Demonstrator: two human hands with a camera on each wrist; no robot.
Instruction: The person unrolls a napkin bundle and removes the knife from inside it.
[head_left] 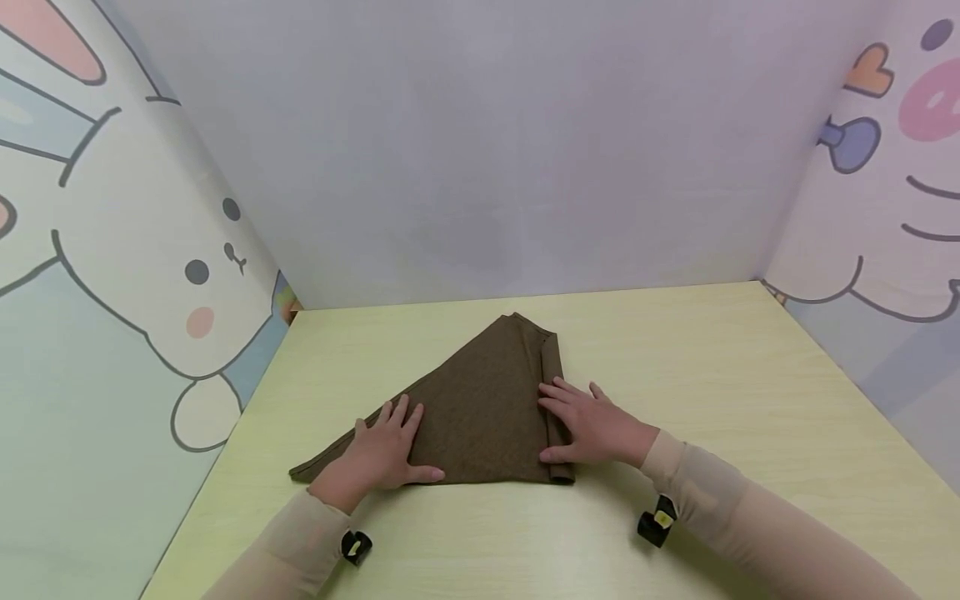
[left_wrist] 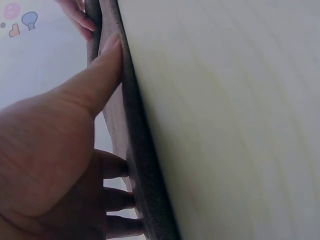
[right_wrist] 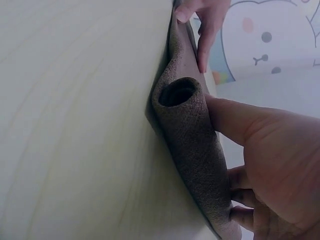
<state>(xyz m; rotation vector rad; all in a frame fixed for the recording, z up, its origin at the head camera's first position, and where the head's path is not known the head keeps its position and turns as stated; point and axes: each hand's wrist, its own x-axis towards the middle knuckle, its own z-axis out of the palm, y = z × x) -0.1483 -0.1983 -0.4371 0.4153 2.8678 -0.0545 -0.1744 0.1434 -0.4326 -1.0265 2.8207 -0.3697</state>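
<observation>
A brown cloth (head_left: 480,408) lies on the table, folded to a rough triangle with its long point toward the left. Its right edge is rolled into a tube (right_wrist: 187,120), whose hollow end shows in the right wrist view. My left hand (head_left: 382,454) rests on the cloth's left part with fingers spread and thumb near the front edge. On the rolled edge lies my right hand (head_left: 592,423), its fingertips and thumb touching the top of the roll. In the left wrist view, the left thumb (left_wrist: 95,75) lies along the cloth's edge.
The pale wooden table (head_left: 697,358) extends around the cloth. A plain light curtain (head_left: 510,158) stands behind it. Side panels carry a cartoon rabbit (head_left: 150,250) on the left and another cartoon figure (head_left: 900,200) on the right. Each wrist wears a small black camera (head_left: 656,522).
</observation>
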